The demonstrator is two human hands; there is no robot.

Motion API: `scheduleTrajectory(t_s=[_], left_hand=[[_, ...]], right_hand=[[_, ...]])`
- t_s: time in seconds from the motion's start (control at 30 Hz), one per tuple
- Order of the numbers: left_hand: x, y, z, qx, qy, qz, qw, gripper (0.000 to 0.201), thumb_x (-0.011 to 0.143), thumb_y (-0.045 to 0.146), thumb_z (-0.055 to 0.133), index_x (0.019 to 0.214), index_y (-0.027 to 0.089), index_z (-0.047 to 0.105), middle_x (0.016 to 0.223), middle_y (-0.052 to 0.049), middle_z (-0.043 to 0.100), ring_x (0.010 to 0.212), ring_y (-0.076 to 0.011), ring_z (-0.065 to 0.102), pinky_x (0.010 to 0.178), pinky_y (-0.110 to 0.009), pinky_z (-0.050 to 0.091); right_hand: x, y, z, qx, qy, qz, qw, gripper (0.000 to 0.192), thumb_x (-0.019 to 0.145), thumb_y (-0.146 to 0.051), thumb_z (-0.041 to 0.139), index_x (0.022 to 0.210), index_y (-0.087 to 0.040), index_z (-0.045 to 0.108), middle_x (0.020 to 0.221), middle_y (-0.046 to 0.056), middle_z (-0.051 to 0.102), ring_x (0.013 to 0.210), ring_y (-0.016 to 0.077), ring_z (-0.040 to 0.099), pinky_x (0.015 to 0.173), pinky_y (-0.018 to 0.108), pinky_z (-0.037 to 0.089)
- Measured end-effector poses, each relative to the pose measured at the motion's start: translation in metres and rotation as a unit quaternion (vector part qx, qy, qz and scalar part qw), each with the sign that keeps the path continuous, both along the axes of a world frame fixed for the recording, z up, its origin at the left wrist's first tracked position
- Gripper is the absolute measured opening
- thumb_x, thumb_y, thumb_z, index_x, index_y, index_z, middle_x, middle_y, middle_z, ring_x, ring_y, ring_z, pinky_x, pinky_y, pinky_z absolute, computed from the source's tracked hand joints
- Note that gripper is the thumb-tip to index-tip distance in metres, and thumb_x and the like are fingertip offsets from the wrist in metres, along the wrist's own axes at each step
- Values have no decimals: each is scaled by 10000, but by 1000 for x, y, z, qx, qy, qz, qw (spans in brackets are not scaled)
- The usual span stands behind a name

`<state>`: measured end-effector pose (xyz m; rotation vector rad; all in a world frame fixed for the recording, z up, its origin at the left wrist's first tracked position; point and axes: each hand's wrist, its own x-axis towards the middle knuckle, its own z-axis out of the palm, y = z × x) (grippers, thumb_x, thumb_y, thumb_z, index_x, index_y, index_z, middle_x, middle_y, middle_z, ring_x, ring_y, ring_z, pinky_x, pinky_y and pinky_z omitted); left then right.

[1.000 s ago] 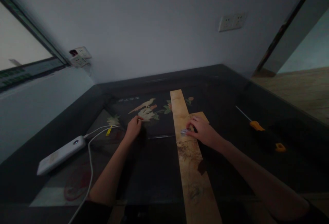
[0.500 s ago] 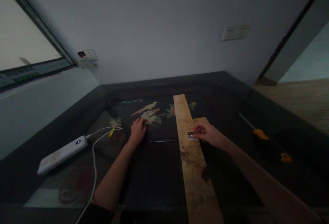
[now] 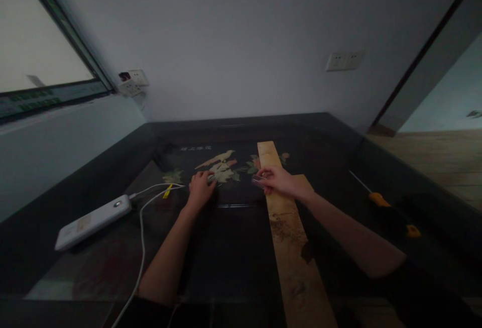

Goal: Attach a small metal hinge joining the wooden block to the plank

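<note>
A small shiny metal plate (image 3: 258, 180) is pinched between the thumb and fingers of my right hand (image 3: 276, 181), raised over the long wooden board (image 3: 288, 237). The board runs away from me across the dark table (image 3: 233, 247), and a shorter wooden piece (image 3: 303, 183) shows at its right side, partly hidden by my wrist. My left hand (image 3: 201, 187) rests on the tabletop by the printed bird and flowers, fingers curled and thumb close to them. A small thin thing seems to be at its fingertips, too dim to name.
A white power bank (image 3: 94, 221) with a white cable (image 3: 141, 237) and yellow tag (image 3: 167, 191) lies on the left. On the right is a screwdriver (image 3: 379, 199) with a yellow and black handle. Wall sockets (image 3: 344, 61) sit above the table.
My right hand has lifted the metal plate off the board and moved it left and away from me. The left hand's fingers have curled more, with little shift in place.
</note>
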<state>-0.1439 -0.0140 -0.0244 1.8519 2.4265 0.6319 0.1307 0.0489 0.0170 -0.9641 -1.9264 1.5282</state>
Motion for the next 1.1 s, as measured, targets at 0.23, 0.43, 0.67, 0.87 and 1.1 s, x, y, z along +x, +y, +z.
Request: scheduleTrajectory(t_s=[0.23,0.43,0.67,0.87,1.1], left_hand=[[-4,0,-2,-10,7,-10,1000,348,872,261,487,1194,184,591,1198,-131,580,1114,-300,528,917,-414,443],[-7,1,-2,3,24,-39,999,376,840,147,476,1170,214,643,1189,-111,601,1082,-283,548,911,-397,454],[-6,2,-4,12,49,-82,995,404,855,82,407,1178,163,637,1258,-94,621,1144,-252,538,961,-373,439],[-6,-1,-1,5,59,-80,995,347,844,96,440,1110,156,654,1168,-91,657,1083,-245,564,946,-347,442],[-6,-3,6,-6,37,-73,997,301,810,72,460,1006,168,668,1102,-99,639,1047,-239,569,927,-344,447]], right_hand=[[-102,14,-13,77,-145,10,986,128,801,-73,585,906,-144,598,568,-25,610,470,109,618,462,183,480],[-130,22,-17,171,-237,-23,956,255,775,-75,583,1018,-138,629,797,53,705,641,146,671,632,217,491],[-132,12,-11,310,-313,-9,898,288,809,-192,605,1097,-181,609,1248,134,570,1086,273,608,880,354,468],[-129,-10,0,383,-337,59,858,206,850,-313,580,1026,-220,635,1169,77,620,1056,254,619,844,353,498],[-131,-26,0,398,-377,101,830,312,918,-207,407,1149,-147,608,1162,151,655,1096,279,610,860,414,499]])
